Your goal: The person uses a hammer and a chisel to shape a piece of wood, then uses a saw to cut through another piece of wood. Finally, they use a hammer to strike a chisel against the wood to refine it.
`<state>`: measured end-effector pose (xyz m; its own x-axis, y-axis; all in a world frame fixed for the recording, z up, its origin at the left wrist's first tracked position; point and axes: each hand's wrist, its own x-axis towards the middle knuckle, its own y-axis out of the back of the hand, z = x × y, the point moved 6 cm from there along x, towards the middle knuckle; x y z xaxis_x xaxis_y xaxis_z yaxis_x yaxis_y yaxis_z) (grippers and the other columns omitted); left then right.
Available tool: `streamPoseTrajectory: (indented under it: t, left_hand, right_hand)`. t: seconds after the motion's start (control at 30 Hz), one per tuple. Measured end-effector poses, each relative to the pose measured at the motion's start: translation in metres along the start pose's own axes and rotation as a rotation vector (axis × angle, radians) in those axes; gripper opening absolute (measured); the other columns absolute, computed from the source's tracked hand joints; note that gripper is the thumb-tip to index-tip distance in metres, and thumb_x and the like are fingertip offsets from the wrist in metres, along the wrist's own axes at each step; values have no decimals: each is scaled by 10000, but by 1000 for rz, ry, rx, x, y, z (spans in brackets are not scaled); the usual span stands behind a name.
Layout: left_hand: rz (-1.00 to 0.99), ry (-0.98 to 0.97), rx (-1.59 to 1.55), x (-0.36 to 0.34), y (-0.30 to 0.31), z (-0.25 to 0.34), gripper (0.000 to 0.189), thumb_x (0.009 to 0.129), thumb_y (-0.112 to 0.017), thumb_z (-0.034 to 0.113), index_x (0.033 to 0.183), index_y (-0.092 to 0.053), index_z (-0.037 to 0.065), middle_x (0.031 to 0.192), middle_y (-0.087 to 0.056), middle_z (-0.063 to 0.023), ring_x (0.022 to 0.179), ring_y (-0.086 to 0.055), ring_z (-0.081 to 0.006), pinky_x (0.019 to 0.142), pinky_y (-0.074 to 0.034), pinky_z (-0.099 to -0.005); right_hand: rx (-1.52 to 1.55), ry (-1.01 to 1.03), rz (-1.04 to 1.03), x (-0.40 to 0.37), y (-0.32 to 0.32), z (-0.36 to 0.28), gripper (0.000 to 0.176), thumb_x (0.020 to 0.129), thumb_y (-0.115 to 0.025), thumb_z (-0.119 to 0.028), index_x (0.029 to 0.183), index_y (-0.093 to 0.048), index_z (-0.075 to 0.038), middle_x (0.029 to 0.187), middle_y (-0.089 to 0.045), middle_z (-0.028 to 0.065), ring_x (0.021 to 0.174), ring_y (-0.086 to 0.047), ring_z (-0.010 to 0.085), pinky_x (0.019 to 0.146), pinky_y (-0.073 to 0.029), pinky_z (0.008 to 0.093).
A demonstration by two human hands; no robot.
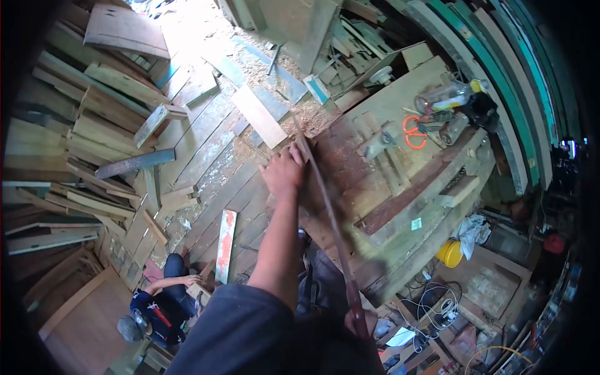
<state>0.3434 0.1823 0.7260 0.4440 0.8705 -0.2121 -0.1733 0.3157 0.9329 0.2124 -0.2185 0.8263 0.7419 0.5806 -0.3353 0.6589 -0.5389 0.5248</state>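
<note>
A handsaw [329, 209] runs long and narrow from beside my left hand down toward my body, its blade seen nearly edge-on. My right hand [369, 320], mostly hidden low in the view, is closed round its reddish-brown handle [355, 303]. My left hand [286, 167] is closed with bent fingers over the near end of a pale board [259, 117], close beside the blade. That board juts out past the corner of the wooden workbench [400, 250]. The hand covers where the board meets the bench.
Orange-handled scissors [414, 132], a clear jar [431, 99] and a black bag [480, 111] lie on the bench. Sawdust and offcuts cover the plank floor [212, 169]. A person [162, 309] sits low at left. Stacked timber lines the left; cables [440, 306] tangle below right.
</note>
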Motion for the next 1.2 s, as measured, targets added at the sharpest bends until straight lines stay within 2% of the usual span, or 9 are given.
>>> streamPoseTrajectory:
  t: [0.27, 0.47, 0.5, 0.6, 0.73, 0.93, 1.07, 1.13, 1.2]
  left_hand:
    - [-86, -28, 18, 6, -5, 2, 609, 990, -246, 482, 1038, -707, 86, 1049, -682, -187, 943, -673, -342, 1061, -306, -556]
    - [-52, -5, -27, 4, -6, -2, 592, 990, -255, 488, 1081, -705, 115, 1062, -673, -197, 998, -655, -335, 1049, -324, -563]
    - [-83, -9, -17, 3, -2, 0, 576, 990, -266, 487, 1102, -701, 126, 1058, -673, -199, 1019, -644, -329, 1047, -328, -557]
    - [-59, -28, 8, 4, -8, -1, 551, 989, -279, 481, 1115, -697, 144, 1046, -677, -191, 976, -658, -329, 1032, -340, -549]
    - [-109, 29, 37, 2, -3, -1, 520, 991, -284, 469, 1166, -672, 170, 1033, -683, -177, 934, -671, -321, 1011, -357, -544]
    - [-140, 7, 56, 6, -7, 0, 492, 996, -262, 452, 1257, -612, 225, 1040, -688, -167, 942, -673, -324, 1007, -363, -542]
    - [-136, 1, 43, 3, -5, -1, 487, 993, -273, 461, 1285, -597, 244, 1126, -661, -174, 989, -663, -325, 1017, -356, -543]
    - [-117, -6, 26, 0, -2, 0, 484, 993, -279, 462, 1277, -606, 248, 1121, -663, -176, 987, -664, -322, 1016, -358, -536]
    - [-104, 2, 27, 3, -4, 1, 480, 992, -284, 464, 1268, -614, 251, 1115, -665, -178, 986, -665, -320, 1016, -360, -530]
  right_hand:
    - [298, 332, 37, 264, -29, -99, 188, 833, -624, -93, 694, -549, 9, 563, -524, 161, 512, -590, 296, 483, -416, 378]
    - [-93, 362, 129, 104, 12, -92, 60, 772, -642, -45, 826, -628, -25, 662, -592, 144, 574, -614, 318, 505, -470, 401]
    - [-204, 381, 26, 59, 17, -70, 461, 804, -619, -124, 1220, -549, 62, 719, -621, 161, 596, -645, 313, 544, -494, 382]
    - [-235, 280, -210, 11, 34, -55, 624, 837, -549, -208, 1376, -428, 83, 1178, -612, 269, 678, -673, 281, 621, -511, 329]
    - [-267, 604, 91, 139, 3, -99, 128, 810, -632, -38, 697, -573, -26, 534, -526, 130, 471, -579, 290, 449, -431, 401]
    - [301, 372, 42, 275, -28, -113, 202, 841, -637, -119, 698, -561, 1, 548, -520, 161, 484, -563, 304, 480, -418, 382]
    - [-206, 506, 199, 117, 2, -57, 208, 815, -661, -131, 992, -639, -23, 624, -540, 157, 552, -575, 333, 533, -457, 394]
    - [470, -537, -84, 11, -3, 35, 198, 781, -696, -207, 913, -644, -69, 618, -543, 129, 531, -582, 296, 532, -471, 407]
    - [301, -297, -114, 28, 15, 2, 257, 789, -670, -153, 1007, -620, -28, 724, -579, 157, 614, -616, 299, 572, -490, 395]
